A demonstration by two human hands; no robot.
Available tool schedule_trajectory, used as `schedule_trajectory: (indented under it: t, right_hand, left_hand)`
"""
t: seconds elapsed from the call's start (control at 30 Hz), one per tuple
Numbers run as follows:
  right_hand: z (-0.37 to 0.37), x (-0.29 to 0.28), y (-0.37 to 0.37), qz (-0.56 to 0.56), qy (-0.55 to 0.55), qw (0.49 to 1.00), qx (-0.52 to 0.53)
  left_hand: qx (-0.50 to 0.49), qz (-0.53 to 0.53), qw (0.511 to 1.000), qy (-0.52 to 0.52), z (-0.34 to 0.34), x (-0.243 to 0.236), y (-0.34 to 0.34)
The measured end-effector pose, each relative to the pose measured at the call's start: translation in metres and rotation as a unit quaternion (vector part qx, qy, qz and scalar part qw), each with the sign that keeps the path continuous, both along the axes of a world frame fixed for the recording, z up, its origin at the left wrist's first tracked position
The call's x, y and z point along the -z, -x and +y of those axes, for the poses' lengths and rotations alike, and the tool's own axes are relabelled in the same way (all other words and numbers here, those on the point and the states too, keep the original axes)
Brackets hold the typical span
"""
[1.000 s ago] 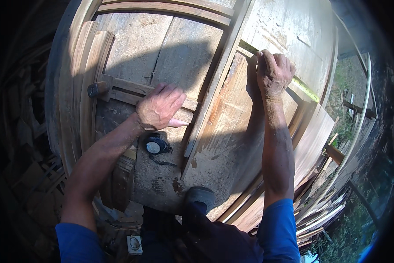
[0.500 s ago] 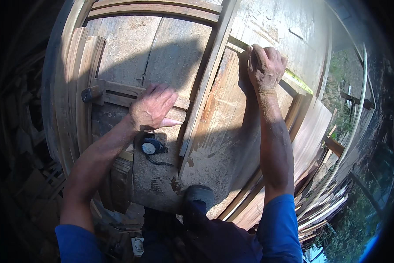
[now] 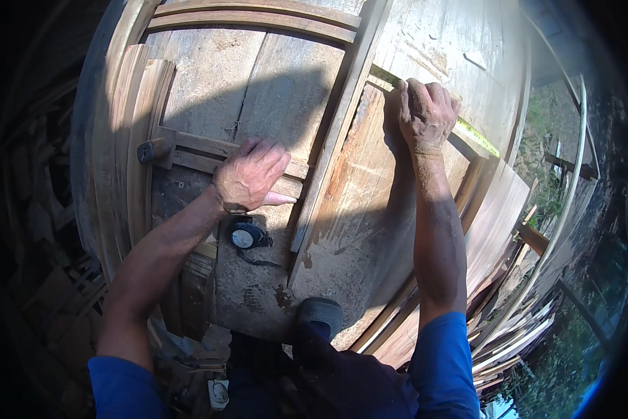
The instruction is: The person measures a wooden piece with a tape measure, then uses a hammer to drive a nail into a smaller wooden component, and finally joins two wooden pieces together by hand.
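Observation:
My left hand [image 3: 252,174] is closed over a narrow wooden rail [image 3: 205,144], its fingers bent over the far side and its thumb stretched along the near side. Farther off to the right, my right hand [image 3: 427,115] has its fingers curled down on a yellow measuring tape blade [image 3: 477,137], which shows on both sides of the hand along a wooden strip. The fingertips are hidden. Between the hands a long wooden bar [image 3: 336,133] runs away from me. Just below my left hand lies a dark round-faced device with a strap [image 3: 244,236].
Boards stand along the left side [image 3: 138,126], with a short wooden block [image 3: 153,150] beside them. More rails [image 3: 258,21] lie at the far end. Sawdust covers the worktop [image 3: 258,293]. A shoe [image 3: 321,314] rests at its near edge. Wood offcuts [image 3: 516,342] are piled at the right.
The whole view has shifted slightly, with most things a little farther right. Both hands keep their places on the rail and the tape.

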State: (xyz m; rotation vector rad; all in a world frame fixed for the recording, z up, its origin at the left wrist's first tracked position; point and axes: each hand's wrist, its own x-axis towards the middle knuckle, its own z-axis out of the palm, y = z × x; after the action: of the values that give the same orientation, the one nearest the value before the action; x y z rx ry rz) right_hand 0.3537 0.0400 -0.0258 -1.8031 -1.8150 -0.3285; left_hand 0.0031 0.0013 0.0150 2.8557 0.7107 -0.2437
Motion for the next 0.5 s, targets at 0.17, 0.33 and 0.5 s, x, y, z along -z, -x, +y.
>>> schedule_trajectory:
  t: [0.17,0.33,0.5]
  right_hand:
    - [0.003,-0.003,0.001,0.007,-0.010,1.000,0.022]
    - [0.033,-0.073,-0.010,-0.078,-0.203,0.976,-0.005]
    - [-0.052,-0.112,0.042,0.012,-0.100,0.995,-0.002]
  left_hand:
    - [-0.003,-0.019,1.000,-0.005,0.000,0.000,-0.002]
    - [0.013,-0.026,0.999,-0.017,0.000,-0.003,-0.004]
    - [-0.002,-0.030,0.999,-0.019,-0.003,-0.001,0.002]
